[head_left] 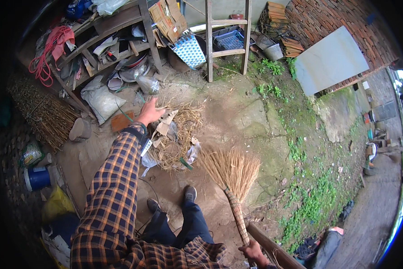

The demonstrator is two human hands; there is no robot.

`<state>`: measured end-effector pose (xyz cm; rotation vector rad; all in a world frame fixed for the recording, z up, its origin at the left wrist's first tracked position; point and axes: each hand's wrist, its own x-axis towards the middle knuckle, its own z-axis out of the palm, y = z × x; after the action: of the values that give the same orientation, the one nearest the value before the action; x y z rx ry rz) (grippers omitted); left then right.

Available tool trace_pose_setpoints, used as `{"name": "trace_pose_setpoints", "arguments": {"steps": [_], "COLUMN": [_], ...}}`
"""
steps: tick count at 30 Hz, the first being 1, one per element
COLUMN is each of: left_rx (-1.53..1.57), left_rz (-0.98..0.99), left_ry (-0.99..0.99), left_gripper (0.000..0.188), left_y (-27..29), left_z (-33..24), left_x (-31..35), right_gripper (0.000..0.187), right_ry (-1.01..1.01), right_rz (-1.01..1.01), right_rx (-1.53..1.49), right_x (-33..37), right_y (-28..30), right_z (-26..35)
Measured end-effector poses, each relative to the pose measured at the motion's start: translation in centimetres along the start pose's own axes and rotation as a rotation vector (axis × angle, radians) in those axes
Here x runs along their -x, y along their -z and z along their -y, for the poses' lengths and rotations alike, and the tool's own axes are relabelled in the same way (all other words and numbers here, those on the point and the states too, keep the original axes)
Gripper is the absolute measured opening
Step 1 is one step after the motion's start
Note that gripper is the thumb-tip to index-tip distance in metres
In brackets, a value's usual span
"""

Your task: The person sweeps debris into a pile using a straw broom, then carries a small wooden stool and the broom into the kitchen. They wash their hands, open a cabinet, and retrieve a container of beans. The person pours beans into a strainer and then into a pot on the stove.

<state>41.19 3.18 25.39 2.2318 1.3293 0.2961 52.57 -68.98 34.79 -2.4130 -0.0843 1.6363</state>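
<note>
My right hand (254, 252) is wrapped round the bound handle of a straw broom (232, 172) at the lower right. The broom's bristles fan out on the ground, their left edge beside a heap of straw (185, 125). Over the far left side of that heap my left hand (150, 112) reaches out, fingers apart, nothing visible in it. Torn cardboard (166, 123) lies by its fingertips, on top of the straw. Scraps of clear and whitish plastic (193, 153) are mixed into the heap's near edge.
Beyond the heap stand a wooden ladder (210, 42), a blue-and-white woven basket (188, 50) and a cluttered shelf (107, 27). A white sack (100, 98) and a twig bundle (44, 112) are at left. A wooden pole (271, 246) runs beside my right hand. Weeds (311, 201) grow at right.
</note>
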Motion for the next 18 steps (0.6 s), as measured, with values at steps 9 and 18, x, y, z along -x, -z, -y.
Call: {"name": "trace_pose_setpoints", "arguments": {"steps": [9, 18], "left_rx": [0.004, 0.494], "left_rz": [0.373, 0.342], "left_ry": [0.081, 0.706], "left_gripper": [0.055, 0.010], "left_y": [1.9, 3.3], "left_z": [10.9, 26.5], "left_x": [14.5, 31.5], "right_gripper": [0.022, 0.015], "right_ry": [0.116, 0.086], "right_rz": [0.076, 0.105], "right_rx": [-0.504, -0.542], "right_x": [-8.7, -14.1], "right_y": [5.5, 8.9], "right_z": [14.0, 25.0]}}
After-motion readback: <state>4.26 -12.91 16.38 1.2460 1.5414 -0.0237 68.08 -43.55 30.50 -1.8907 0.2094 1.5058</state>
